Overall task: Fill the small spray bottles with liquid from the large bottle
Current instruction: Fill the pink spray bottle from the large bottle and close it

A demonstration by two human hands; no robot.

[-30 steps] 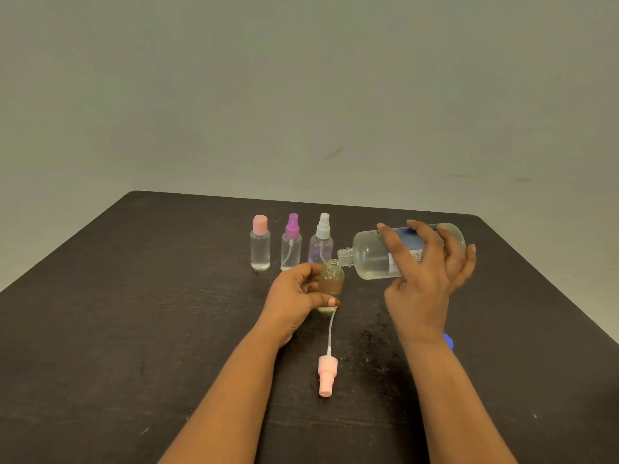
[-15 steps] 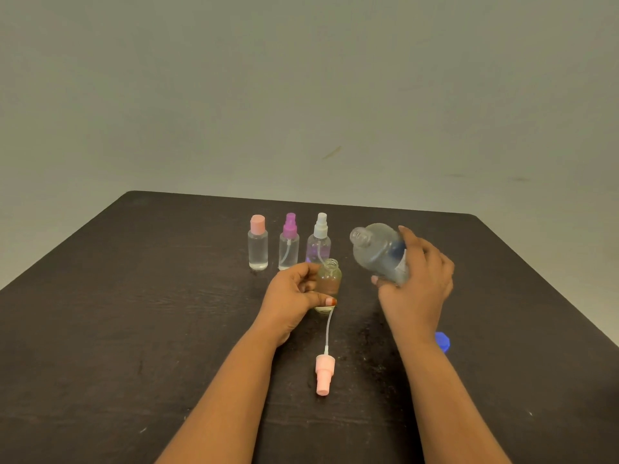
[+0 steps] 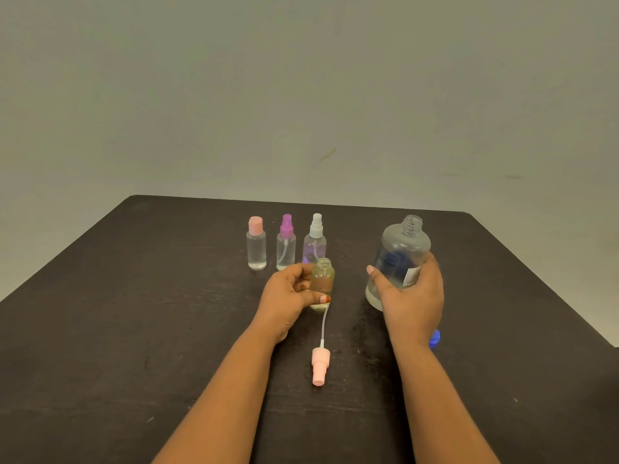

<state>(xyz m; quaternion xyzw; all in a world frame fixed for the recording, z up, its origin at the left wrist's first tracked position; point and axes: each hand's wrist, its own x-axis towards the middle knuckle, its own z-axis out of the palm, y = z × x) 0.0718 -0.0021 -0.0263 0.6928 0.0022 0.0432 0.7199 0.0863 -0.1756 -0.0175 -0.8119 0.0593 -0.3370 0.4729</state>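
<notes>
My left hand (image 3: 288, 298) grips a small uncapped amber bottle (image 3: 322, 279) that stands on the dark table (image 3: 134, 329). Its pink spray head (image 3: 321, 365) with a white dip tube lies flat on the table just in front of it. My right hand (image 3: 410, 296) holds the large clear bottle (image 3: 400, 259) upright, its neck open and a little liquid at its bottom. Behind stand three capped small bottles: one with a pink cap (image 3: 256, 244), one with a purple sprayer (image 3: 286, 244), one with a white sprayer (image 3: 315, 239).
A blue cap (image 3: 434, 338) lies on the table behind my right wrist, partly hidden. The table's far edge runs just behind the row of bottles, and its right edge slopes down toward the lower right. A plain wall stands beyond.
My right hand has swung the large bottle from lying tilted over the amber bottle's mouth to upright, and moved it right. My left hand kept its hold.
</notes>
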